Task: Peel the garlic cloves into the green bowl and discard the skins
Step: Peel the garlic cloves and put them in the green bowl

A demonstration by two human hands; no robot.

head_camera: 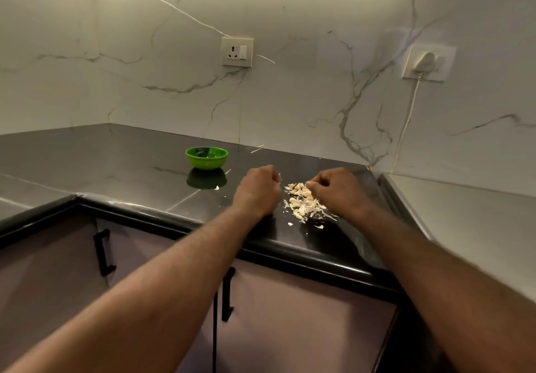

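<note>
Left hand (258,189): curled, pinching pale garlic scrap (280,177).
Right hand (333,188): curled on pile; grip unclear.
Garlic pile (303,202): elongated back-to-front by counter's (145,175) front edge.
Green bowl (206,158): upright.

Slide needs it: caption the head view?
Left hand and right hand, fingers curled, at a garlic pile on the dark counter; green bowl to their left.

Warm overhead glare, wide-angle edge distortion
</note>
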